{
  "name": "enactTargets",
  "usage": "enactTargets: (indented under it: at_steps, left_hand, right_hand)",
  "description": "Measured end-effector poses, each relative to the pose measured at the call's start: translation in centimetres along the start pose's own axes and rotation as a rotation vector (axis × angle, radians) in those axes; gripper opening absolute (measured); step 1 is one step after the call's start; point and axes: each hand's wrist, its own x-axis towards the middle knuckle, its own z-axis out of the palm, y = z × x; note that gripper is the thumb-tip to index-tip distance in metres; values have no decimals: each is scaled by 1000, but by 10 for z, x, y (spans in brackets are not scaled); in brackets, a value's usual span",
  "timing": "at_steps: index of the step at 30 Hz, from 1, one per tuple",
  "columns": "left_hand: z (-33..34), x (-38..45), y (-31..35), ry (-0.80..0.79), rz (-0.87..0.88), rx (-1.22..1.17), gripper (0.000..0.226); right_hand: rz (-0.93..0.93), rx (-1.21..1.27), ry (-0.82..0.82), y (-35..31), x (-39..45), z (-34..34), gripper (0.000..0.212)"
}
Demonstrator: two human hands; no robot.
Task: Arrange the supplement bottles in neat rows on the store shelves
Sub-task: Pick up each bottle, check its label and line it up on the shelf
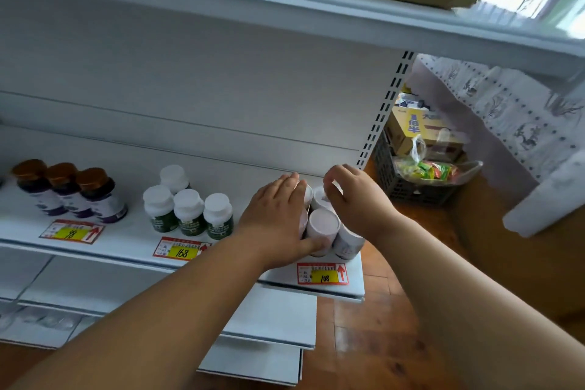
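Note:
Several pale-capped white bottles point(322, 227) stand bunched at the right end of the white shelf point(133, 233). My left hand point(278, 215) lies with straight fingers pressed along the left side of this group, its thumb in front of the nearest bottle. The curled fingers of my right hand point(354, 196) grip the cap of the rear bottle point(319, 198). Left of them stand several white-capped green-label bottles point(188, 209). Three dark bottles with brown caps point(66, 190) form a row at the far left.
Red-and-yellow price tags point(323, 274) line the shelf's front edge. Another shelf point(285, 9) hangs close overhead, and lower shelves point(269, 313) jut out below. A dark basket point(411, 190) with boxes and a bag sits on the wooden floor to the right.

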Motion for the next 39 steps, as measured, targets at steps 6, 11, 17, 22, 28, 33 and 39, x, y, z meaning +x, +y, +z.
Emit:
enactTargets:
  at_steps: [6,11,17,22,28,33,39]
  left_hand:
    - [-57,-63,-63,114,-12,-55,94]
    - [-116,-145,-178,206,-134,-38,75]
    - [-175,-233,-306,252,-361,20,64]
    - [-203,-258,-389,305,-490,10,62]
    - [-219,-257,-490,323,-576,45,65]
    - [-236,-252,-558,286,-577,34,65]
    - [-249,-231,-641,248,-486,-13,65]
  right_hand:
    - [-53,108,57,-103,20,6,18]
    - [-85,252,57,-239,60,45,17]
    - [-242,414,12,-403,114,99,15]
    - [-361,461,-57,-496,168,144,10]
    - [-373,485,-141,-567,259,205,13]
    - [-375,283,-224,-613,357,245,35]
    - [-340,-71,-401,-638,429,301,17]
